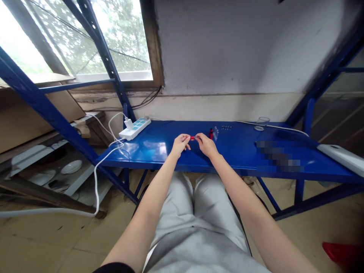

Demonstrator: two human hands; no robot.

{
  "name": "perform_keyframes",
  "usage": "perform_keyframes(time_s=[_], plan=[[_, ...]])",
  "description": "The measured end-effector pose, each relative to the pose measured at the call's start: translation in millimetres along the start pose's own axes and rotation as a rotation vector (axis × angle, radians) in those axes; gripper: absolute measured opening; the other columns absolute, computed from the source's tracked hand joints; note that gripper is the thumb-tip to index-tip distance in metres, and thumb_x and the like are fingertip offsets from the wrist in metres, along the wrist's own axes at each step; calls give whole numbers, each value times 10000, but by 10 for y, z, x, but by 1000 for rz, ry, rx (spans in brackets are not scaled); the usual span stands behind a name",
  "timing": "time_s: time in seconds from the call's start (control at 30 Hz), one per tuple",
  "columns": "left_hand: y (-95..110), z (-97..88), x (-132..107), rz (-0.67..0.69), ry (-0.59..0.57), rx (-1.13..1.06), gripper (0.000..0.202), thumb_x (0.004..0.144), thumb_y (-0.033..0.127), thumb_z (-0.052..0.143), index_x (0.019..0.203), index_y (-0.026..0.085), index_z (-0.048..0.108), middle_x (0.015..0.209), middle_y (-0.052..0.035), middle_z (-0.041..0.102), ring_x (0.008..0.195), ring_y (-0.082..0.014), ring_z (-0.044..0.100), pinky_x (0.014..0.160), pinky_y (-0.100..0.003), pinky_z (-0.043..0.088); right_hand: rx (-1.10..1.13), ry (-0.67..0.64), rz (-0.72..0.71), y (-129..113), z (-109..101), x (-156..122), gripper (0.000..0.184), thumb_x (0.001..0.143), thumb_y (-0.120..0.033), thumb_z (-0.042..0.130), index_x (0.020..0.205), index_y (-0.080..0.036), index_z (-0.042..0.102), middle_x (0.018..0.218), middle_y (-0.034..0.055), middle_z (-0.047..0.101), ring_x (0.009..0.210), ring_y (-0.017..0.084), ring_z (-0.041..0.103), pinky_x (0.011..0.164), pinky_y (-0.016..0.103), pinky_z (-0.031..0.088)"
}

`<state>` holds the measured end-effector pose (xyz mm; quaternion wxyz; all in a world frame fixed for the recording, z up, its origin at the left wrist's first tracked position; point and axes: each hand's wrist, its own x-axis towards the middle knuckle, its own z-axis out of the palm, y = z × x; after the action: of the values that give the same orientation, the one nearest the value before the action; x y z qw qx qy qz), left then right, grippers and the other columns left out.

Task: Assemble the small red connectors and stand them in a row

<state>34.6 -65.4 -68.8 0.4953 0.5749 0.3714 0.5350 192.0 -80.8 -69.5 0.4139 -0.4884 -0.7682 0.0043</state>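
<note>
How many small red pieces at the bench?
2. One red piece pinched between left hand and right hand; a second red piece stands on the bench beside the right hand. Hands may hide more.

The blue shelf is painted metal, smooth and glossy. On its left end the power strip is smooth white plastic, and near its middle the small red piece looks like shiny plastic.

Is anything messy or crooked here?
The white power strip lies crooked at the left corner of the blue table, its cable drooping to the floor. Nothing looks spilled or broken; left hand and right hand pinch a small red piece.
</note>
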Motion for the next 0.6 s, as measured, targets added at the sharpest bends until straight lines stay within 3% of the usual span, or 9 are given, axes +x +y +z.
perform_keyframes(time_s=[0.3,0.6], plan=[[4,-23,0,4,69,26,302,755,423,584,850,141,528,814,-62,683,367,-51,519,350,-168,269,-15,-6,-2,-7,3,-6,289,900,-352,356,1062,-215,551,949,62,651,750,178,613,596,260,435],[-24,-20,4,-2,31,47,306,753,420,586,859,136,546,809,-64,678,365,-53,525,346,-168,266,-11,-27,-53,-9,11,-14,317,894,-365,375,1090,-229,583,1095,62,626,824,181,612,693,285,466]])
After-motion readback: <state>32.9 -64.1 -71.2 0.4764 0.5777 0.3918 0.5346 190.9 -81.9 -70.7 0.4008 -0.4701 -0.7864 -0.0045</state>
